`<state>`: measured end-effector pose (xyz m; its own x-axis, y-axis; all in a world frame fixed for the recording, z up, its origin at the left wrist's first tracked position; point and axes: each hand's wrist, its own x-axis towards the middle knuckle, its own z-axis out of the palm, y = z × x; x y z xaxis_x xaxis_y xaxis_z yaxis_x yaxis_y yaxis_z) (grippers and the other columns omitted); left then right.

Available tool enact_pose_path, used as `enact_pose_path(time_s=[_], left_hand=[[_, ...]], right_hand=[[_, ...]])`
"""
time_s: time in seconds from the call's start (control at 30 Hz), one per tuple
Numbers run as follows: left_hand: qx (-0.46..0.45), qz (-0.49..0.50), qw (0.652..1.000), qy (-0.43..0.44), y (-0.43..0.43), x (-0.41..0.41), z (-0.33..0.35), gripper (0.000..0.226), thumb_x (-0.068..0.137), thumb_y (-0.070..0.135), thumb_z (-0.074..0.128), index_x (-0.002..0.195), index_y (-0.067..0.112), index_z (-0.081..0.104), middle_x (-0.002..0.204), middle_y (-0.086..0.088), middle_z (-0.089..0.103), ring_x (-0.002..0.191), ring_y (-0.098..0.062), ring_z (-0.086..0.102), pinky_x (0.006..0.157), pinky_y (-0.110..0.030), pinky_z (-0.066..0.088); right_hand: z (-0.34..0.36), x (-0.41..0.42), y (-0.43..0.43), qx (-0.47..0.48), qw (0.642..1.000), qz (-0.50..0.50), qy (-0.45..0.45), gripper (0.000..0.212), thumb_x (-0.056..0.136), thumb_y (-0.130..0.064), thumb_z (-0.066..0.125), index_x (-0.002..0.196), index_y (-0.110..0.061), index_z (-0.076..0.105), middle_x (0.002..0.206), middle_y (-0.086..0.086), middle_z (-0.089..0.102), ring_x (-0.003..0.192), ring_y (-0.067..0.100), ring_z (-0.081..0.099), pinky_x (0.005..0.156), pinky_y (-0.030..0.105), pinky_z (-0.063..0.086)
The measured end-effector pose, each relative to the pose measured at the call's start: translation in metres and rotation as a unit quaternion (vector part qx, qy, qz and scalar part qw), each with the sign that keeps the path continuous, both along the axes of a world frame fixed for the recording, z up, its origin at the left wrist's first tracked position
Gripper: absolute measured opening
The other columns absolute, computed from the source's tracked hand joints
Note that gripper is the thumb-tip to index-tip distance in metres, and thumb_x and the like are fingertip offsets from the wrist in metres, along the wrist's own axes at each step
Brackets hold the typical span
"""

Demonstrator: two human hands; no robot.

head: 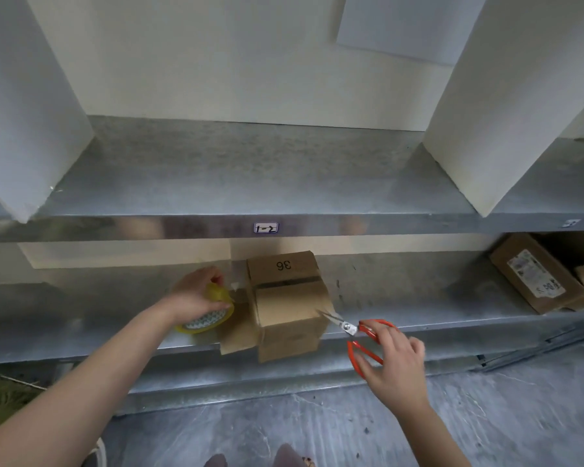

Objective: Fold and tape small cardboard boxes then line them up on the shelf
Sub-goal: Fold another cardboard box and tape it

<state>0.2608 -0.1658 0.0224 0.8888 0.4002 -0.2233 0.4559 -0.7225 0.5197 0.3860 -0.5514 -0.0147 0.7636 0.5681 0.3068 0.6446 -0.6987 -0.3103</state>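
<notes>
two galvanised metal shelves fill the wall in front of the person: the upper shelf point(250, 183) carries a small label point(266, 227) reading "1-2" on its front lip and is split by tall white panels point(486, 112), and below everything the floor point(317, 433) is grey and scuffed. the small cardboard box point(290, 298) sits at the front of the lower shelf point(402, 288), its near end hanging past the edge. its long axis seems to run front to back, into the shelf, with the seam between the top flaps crossing left to right and a "36" reading upside down from here. a side flap splays open on its left. just beside that flap the left hand point(193, 294) grips a yellow tape roll point(213, 318) from above. the right hand point(398, 362), blurred, curls its fingers round the red handles of the scissors point(361, 332), whose blades point up and left at the box's near right corner. far right on the lower shelf lies a second carton point(536, 278) with a printed sticker.
</notes>
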Motion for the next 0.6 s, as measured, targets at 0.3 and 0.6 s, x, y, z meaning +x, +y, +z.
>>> enact_pose_path(time_s=[0.3, 0.6], left_hand=[[0.023, 0.080, 0.997, -0.002, -0.027, -0.005, 0.000, 0.044, 0.073, 0.038, 0.082, 0.100, 0.022, 0.052, 0.105, 0.003, 0.055, 0.093, -0.017, 0.050, 0.071, -0.027, 0.035], [0.011, 0.110, 0.994, -0.013, -0.039, -0.006, 0.003, 0.044, 0.072, 0.034, 0.083, 0.102, 0.019, 0.054, 0.106, 0.001, 0.057, 0.093, -0.017, 0.051, 0.071, -0.025, 0.034]], right_hand=[[-0.038, 0.104, 0.029, -0.171, 0.975, -0.052, 0.133, 0.044, 0.089, -0.057, 0.053, 0.129, -0.037, 0.050, 0.124, -0.010, 0.060, 0.113, 0.014, 0.056, 0.085, 0.034, 0.027], [-0.046, 0.102, 0.049, -0.104, 0.981, -0.010, 0.165, 0.045, 0.096, -0.042, 0.053, 0.138, -0.025, 0.052, 0.147, 0.001, 0.045, 0.131, 0.026, 0.043, 0.102, 0.038, 0.037]])
